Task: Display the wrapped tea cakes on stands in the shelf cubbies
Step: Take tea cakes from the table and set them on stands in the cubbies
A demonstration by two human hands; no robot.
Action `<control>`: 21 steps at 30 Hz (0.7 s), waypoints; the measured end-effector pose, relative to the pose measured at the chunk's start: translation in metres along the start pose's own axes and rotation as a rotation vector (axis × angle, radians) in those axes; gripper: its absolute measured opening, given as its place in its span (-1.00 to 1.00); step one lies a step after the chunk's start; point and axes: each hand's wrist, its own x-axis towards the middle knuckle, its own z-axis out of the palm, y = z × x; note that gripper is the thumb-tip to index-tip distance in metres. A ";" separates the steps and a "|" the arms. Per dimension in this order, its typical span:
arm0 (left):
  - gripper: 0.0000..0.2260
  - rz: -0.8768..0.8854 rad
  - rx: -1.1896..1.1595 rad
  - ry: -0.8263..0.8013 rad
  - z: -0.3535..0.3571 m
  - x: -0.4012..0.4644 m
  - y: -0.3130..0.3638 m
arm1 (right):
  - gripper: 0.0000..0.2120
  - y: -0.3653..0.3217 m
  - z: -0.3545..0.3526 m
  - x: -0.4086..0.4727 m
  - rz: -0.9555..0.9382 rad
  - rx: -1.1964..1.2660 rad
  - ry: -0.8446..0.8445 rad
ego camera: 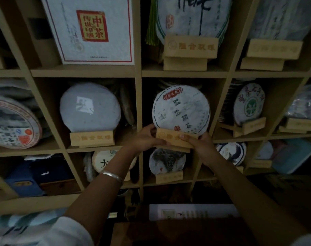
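Wrapped tea cake [181,109] upright on stand [174,138]

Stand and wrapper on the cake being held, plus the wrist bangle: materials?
Stand: looks like pale unfinished wood, matte, characters engraved on its front. Tea cake wrapper: thin white paper, creased at the rim, printed in red and dark ink. Bangle on the left wrist: silvery metal, judging by its bright glint.

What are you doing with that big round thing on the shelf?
A person is holding a wooden stand with both hands, the left hand at one end and the right hand at the other. A wrapped tea cake sits upright on it. They have it at the front of the middle cubby, tilted a little and not set down flat yet. The cubbies around it already hold other cakes on stands.
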 end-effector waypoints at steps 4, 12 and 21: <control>-0.35 0.030 0.021 0.037 -0.003 0.014 -0.010 | -0.41 0.004 0.003 0.015 0.015 -0.014 -0.009; -0.39 0.135 0.002 0.161 0.007 0.030 -0.027 | -0.44 0.018 0.012 0.030 0.011 -0.077 0.045; -0.34 0.174 -0.007 0.209 0.015 0.032 -0.046 | -0.44 0.026 0.010 0.035 0.023 -0.106 0.094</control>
